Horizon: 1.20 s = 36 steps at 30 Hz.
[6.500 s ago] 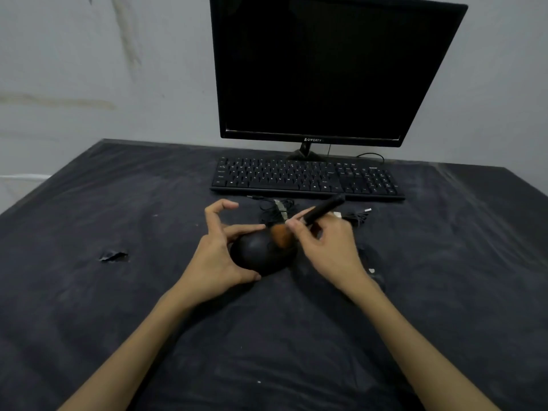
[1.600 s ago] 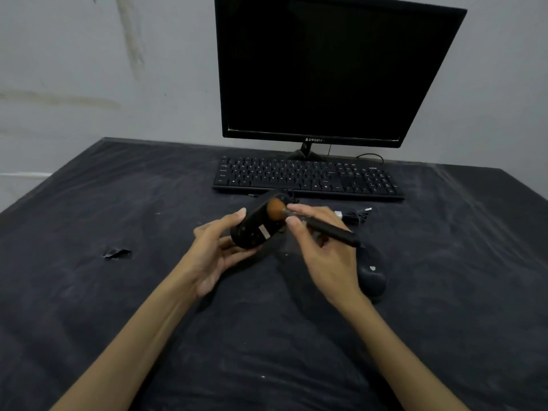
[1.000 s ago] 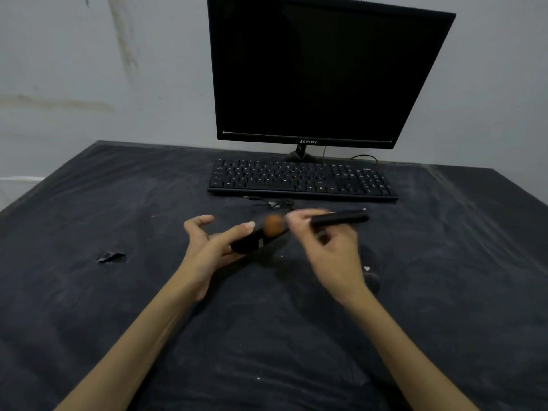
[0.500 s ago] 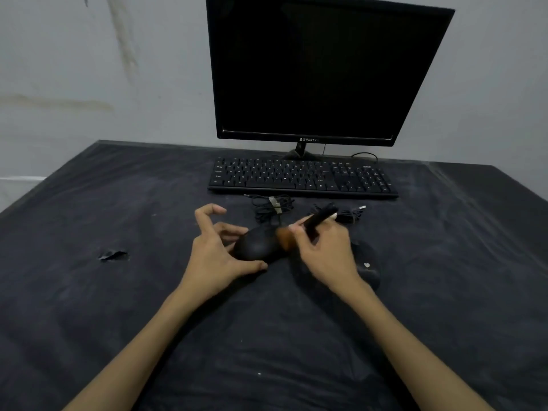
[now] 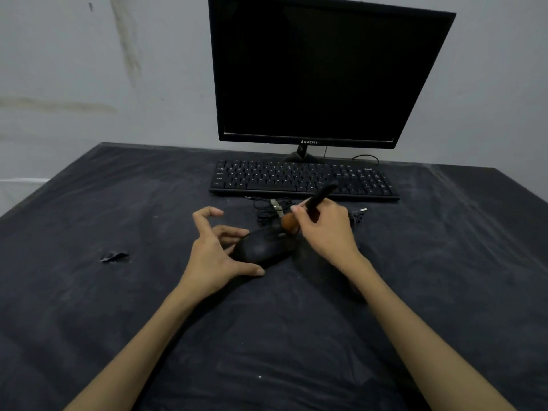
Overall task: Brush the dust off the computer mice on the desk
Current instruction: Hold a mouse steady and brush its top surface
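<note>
A black computer mouse (image 5: 262,247) lies on the dark desk cover (image 5: 267,336). My left hand (image 5: 213,253) steadies it, thumb on its near side and fingers on its far side, with the index finger raised. My right hand (image 5: 326,232) grips a black-handled brush (image 5: 318,197). The brush's orange bristles (image 5: 289,222) touch the far end of the mouse. A second mouse seen earlier is hidden behind my right wrist.
A black keyboard (image 5: 302,179) and a dark monitor (image 5: 320,72) stand at the back. Coiled mouse cables (image 5: 268,210) and a USB plug (image 5: 363,209) lie just in front of the keyboard. The cover has a small tear (image 5: 114,256) at the left.
One second ago my left hand held the mouse tilted above the desk; it now lies flat. The bristles have moved from its side toward its far end.
</note>
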Each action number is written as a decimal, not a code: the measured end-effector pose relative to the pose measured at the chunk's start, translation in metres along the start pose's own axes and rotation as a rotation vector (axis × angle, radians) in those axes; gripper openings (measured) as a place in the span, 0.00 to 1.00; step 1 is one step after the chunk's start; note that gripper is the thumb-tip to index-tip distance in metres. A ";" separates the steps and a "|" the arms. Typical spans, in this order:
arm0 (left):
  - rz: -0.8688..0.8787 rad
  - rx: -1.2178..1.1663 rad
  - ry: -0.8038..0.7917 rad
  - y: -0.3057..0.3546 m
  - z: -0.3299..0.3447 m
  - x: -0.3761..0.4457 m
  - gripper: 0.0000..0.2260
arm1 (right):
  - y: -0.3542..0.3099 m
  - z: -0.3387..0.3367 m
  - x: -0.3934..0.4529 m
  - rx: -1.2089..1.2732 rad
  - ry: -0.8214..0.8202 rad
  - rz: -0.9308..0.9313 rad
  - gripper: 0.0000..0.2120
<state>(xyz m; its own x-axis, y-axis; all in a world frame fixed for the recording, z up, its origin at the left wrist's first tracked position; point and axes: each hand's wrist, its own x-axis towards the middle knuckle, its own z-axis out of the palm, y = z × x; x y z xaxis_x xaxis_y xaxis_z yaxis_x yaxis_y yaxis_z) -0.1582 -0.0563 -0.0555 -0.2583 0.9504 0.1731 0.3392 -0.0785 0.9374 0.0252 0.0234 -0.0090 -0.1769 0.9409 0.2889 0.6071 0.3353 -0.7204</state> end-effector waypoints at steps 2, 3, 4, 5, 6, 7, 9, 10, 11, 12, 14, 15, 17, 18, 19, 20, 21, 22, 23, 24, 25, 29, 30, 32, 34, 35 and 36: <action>-0.001 0.002 -0.002 0.000 -0.001 0.000 0.45 | -0.012 0.006 -0.006 0.251 -0.085 0.048 0.10; -0.002 0.005 -0.005 0.000 -0.001 0.000 0.45 | -0.017 0.011 -0.010 0.312 -0.147 0.059 0.10; -0.003 0.008 -0.008 0.000 -0.001 -0.001 0.45 | -0.016 0.018 -0.013 0.289 -0.175 0.041 0.10; -0.005 0.007 -0.010 0.001 -0.001 -0.001 0.45 | -0.013 0.022 -0.012 0.197 -0.158 0.013 0.10; -0.009 0.003 -0.012 0.001 -0.001 -0.001 0.45 | -0.008 0.023 -0.008 0.065 -0.108 -0.022 0.10; -0.014 -0.003 -0.013 0.000 -0.001 -0.001 0.45 | -0.004 0.021 -0.004 -0.063 -0.052 -0.053 0.10; -0.022 -0.009 -0.017 0.000 -0.001 -0.001 0.45 | 0.001 0.008 0.001 -0.105 0.016 -0.050 0.10; -0.022 -0.008 -0.020 0.000 -0.001 -0.001 0.45 | 0.003 -0.001 0.003 -0.052 0.033 -0.016 0.10; -0.023 -0.007 -0.025 0.001 -0.001 -0.001 0.45 | 0.006 -0.011 0.003 0.022 0.052 0.033 0.11; -0.024 -0.003 -0.030 0.002 -0.001 -0.001 0.45 | 0.009 -0.021 0.003 0.104 0.081 0.081 0.12; -0.025 0.011 -0.037 0.005 0.001 -0.003 0.46 | 0.018 -0.040 0.001 0.218 0.125 0.156 0.13; -0.023 0.023 -0.040 0.006 0.003 -0.006 0.46 | 0.021 -0.048 -0.002 0.240 0.126 0.181 0.13; -0.006 0.067 -0.033 0.010 0.011 -0.012 0.46 | 0.028 -0.060 -0.009 0.256 0.120 0.214 0.14; 0.010 0.095 -0.019 0.012 0.016 -0.016 0.47 | 0.031 -0.064 -0.014 0.267 0.119 0.226 0.15; 0.028 0.121 -0.006 0.013 0.021 -0.019 0.47 | 0.035 -0.067 -0.018 0.276 0.123 0.241 0.15; 0.048 0.141 -0.001 0.014 0.027 -0.022 0.47 | 0.039 -0.070 -0.022 0.289 0.127 0.258 0.15; 0.067 0.158 -0.003 0.015 0.032 -0.024 0.46 | 0.043 -0.073 -0.026 0.308 0.128 0.278 0.15; 0.082 0.169 -0.010 0.015 0.036 -0.024 0.46 | 0.047 -0.076 -0.029 0.333 0.125 0.300 0.14; 0.093 0.174 -0.016 0.015 0.038 -0.023 0.45 | 0.051 -0.078 -0.031 0.359 0.120 0.322 0.14; 0.101 0.174 -0.018 0.015 0.039 -0.020 0.45 | 0.054 -0.079 -0.034 0.383 0.116 0.345 0.14; 0.106 0.172 -0.018 0.015 0.039 -0.016 0.44 | 0.057 -0.081 -0.036 0.404 0.112 0.368 0.14; 0.068 0.145 -0.075 0.013 0.031 0.008 0.44 | 0.063 -0.080 -0.043 0.478 0.070 0.455 0.15; 0.059 0.135 -0.105 0.012 0.028 0.016 0.44 | 0.063 -0.079 -0.044 0.500 0.062 0.468 0.15; 0.047 0.124 -0.185 0.011 0.023 0.030 0.43 | 0.063 -0.076 -0.045 0.543 0.057 0.473 0.15; 0.045 0.133 -0.271 0.011 0.019 0.045 0.44 | 0.061 -0.075 -0.045 0.553 0.055 0.469 0.15; 0.049 0.136 -0.306 0.012 0.018 0.051 0.45 | 0.061 -0.074 -0.045 0.550 0.055 0.467 0.15; 0.050 0.135 -0.332 0.012 0.017 0.056 0.46 | 0.060 -0.073 -0.045 0.548 0.054 0.466 0.15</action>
<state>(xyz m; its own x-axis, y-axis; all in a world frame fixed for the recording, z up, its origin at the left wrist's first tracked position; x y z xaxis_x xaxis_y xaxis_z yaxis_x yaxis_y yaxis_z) -0.1533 0.0014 -0.0396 0.0618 0.9941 0.0889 0.4663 -0.1075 0.8781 0.1265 -0.0021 -0.0189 0.0535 0.9931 -0.1048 0.1320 -0.1111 -0.9850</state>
